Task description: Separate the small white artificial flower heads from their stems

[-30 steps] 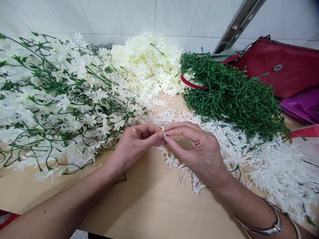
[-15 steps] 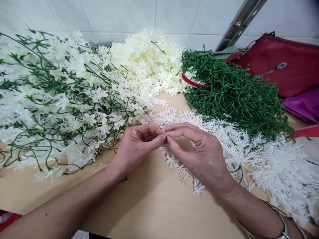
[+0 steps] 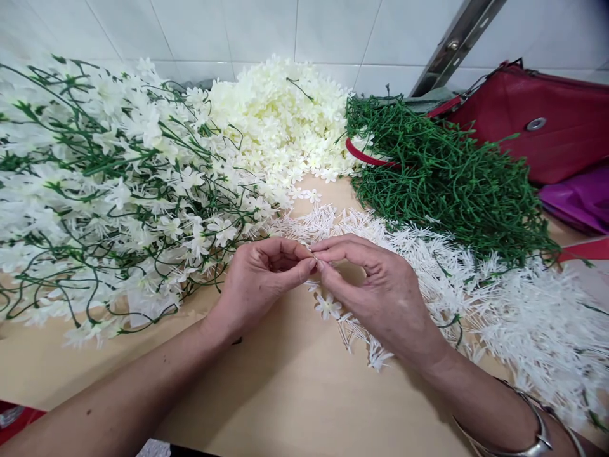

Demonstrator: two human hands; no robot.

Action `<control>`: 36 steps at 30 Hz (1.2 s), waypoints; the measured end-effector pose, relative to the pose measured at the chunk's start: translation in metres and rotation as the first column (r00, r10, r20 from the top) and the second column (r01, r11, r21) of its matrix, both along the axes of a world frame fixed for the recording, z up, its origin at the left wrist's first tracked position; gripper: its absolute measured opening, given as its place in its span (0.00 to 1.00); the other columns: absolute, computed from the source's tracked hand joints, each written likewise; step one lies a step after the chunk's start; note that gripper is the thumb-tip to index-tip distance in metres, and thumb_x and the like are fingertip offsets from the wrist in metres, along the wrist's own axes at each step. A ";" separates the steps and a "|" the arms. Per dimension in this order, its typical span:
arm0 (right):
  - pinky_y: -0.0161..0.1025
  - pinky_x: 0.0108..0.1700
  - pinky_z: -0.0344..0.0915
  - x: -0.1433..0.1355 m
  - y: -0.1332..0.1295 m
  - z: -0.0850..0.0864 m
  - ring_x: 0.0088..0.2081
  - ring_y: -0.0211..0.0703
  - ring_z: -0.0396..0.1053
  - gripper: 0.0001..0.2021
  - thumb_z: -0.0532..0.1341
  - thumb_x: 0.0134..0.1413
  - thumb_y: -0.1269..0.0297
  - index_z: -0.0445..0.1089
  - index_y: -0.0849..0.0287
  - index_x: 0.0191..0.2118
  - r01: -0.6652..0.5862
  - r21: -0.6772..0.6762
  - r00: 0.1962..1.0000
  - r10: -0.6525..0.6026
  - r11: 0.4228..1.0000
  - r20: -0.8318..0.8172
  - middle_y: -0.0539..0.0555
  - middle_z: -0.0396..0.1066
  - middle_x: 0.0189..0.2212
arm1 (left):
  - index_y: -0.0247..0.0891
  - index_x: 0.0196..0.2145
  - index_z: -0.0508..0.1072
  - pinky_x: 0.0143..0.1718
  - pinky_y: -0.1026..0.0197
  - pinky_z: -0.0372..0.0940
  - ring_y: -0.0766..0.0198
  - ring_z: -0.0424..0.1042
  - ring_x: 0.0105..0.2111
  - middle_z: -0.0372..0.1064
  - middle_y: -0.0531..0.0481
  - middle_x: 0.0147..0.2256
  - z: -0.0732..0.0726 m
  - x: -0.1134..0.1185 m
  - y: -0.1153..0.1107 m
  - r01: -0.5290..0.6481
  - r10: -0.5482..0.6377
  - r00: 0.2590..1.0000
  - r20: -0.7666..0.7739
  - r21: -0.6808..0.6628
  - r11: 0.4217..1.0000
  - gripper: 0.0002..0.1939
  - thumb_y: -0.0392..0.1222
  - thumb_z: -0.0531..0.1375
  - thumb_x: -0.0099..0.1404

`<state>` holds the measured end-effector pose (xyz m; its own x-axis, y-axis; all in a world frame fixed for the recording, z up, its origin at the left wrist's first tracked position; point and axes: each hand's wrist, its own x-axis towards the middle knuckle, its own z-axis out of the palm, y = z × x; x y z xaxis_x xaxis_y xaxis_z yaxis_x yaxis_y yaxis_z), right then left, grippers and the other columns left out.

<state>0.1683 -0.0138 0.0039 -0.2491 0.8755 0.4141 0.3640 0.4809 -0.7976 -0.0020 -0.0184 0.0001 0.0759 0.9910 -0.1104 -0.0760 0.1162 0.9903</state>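
Note:
My left hand (image 3: 269, 273) and my right hand (image 3: 375, 285) meet fingertip to fingertip above the table. Both are closed in a pinch around a tiny pale piece (image 3: 313, 252), mostly hidden by the fingers, too small to name. Below the right fingers lies a single white artificial flower (image 3: 327, 306). White stamen pieces (image 3: 409, 244) spread behind and right of my right hand. To the left of my left hand is a big heap of white artificial flowers on green stems (image 3: 128, 190).
Loose cream blossoms (image 3: 285, 120) are piled at the back by the tiled wall (image 3: 261, 32). Bare green plastic stems (image 3: 442, 184) form a heap at right, over a red strap (image 3: 366, 153). A red bag (image 3: 547, 120) and purple bag (image 3: 580, 197) stand behind on the table (image 3: 276, 393).
Both hands keep their pinch at nearly the same spot, with only slight finger movement. The whole view has shifted a few pixels.

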 end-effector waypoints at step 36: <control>0.43 0.44 0.78 -0.005 0.000 -0.004 0.38 0.43 0.79 0.09 0.62 0.57 0.76 0.76 0.54 0.34 0.110 0.117 0.994 -0.107 0.987 -0.038 0.52 0.81 0.36 | 0.34 0.28 0.80 0.34 0.67 0.70 0.68 0.73 0.28 0.77 0.51 0.28 0.000 0.012 0.003 -0.053 0.058 0.986 0.153 -0.040 0.998 0.10 0.43 0.73 0.54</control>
<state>0.1634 -0.0140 0.0003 -0.1405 0.8410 0.5224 0.3950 0.5315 -0.7493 0.0103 -0.0156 -0.0001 0.0395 0.9898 -0.1366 -0.2347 0.1421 0.9616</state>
